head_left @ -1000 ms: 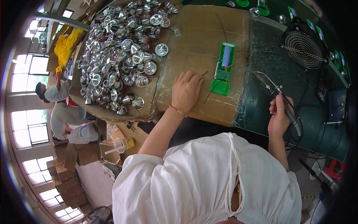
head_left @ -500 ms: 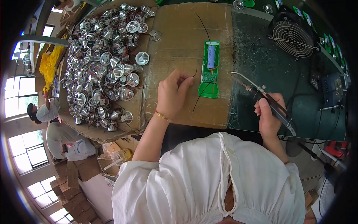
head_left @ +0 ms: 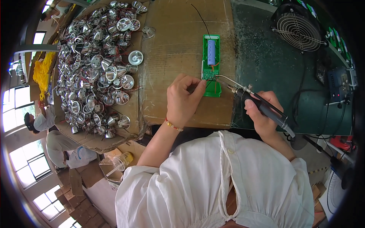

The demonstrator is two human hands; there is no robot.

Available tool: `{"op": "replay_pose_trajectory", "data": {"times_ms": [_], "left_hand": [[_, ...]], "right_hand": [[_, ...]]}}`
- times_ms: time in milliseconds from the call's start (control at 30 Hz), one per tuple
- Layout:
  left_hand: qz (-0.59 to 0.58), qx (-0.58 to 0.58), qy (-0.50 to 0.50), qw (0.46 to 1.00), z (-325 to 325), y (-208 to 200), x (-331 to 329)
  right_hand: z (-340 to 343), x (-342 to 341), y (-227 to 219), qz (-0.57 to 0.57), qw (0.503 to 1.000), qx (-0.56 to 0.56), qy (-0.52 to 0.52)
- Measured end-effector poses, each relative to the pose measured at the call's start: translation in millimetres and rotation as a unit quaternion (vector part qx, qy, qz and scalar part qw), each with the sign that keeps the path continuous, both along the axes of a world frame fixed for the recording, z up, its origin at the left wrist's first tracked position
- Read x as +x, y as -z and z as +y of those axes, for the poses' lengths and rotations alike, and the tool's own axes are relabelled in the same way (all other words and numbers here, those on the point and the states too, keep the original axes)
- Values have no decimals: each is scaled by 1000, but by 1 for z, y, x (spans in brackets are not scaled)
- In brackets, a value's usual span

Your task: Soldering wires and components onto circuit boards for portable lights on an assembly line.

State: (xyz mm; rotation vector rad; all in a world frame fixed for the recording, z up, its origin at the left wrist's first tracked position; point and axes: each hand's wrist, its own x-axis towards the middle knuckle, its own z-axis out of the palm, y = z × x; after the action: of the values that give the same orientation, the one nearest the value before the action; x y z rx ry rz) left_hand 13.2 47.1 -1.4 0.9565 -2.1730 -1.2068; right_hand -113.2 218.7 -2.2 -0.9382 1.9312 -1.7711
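On the cardboard lies an open green plastic case [head_left: 213, 92] with a blue cylindrical battery [head_left: 211, 53] and a small green circuit board [head_left: 208, 75] inside. Thumb and forefinger of my left hand [head_left: 183, 99] are pinched at the board's left edge, closed on a thin black wire whose end is mostly hidden by the fingers. My right hand [head_left: 265, 114] grips a soldering iron [head_left: 262, 105] with a thin curved metal tube alongside. The tube's end reaches over the board near my left fingertips; whether it touches cannot be made out. Red and black wires run around the board.
A large heap of silver reflector cups [head_left: 97, 72] fills the box at left. At right stand a fan with a round wire guard [head_left: 298, 33] and a dark box-shaped unit [head_left: 338, 89] with cables. A person [head_left: 47, 121] sits far left.
My right hand has brought the soldering iron left, to the circuit board. My left hand has moved right with the black wire, up to the board. The whole view has shifted slightly.
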Motion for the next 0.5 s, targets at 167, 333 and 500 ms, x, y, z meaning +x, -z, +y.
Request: {"op": "replay_pose_trajectory", "data": {"times_ms": [167,333,500], "left_hand": [[-4,-9,-1,1000,0,3,-4],[-8,-14,-9,1000,1,3,-5],[-15,-16,-15,1000,1,1,-5]], "right_hand": [[-4,1,0,13,1000,-1,0],[-4,1,3,13,1000,2,-5],[-4,2,2,-36,999,-35,20]]}}
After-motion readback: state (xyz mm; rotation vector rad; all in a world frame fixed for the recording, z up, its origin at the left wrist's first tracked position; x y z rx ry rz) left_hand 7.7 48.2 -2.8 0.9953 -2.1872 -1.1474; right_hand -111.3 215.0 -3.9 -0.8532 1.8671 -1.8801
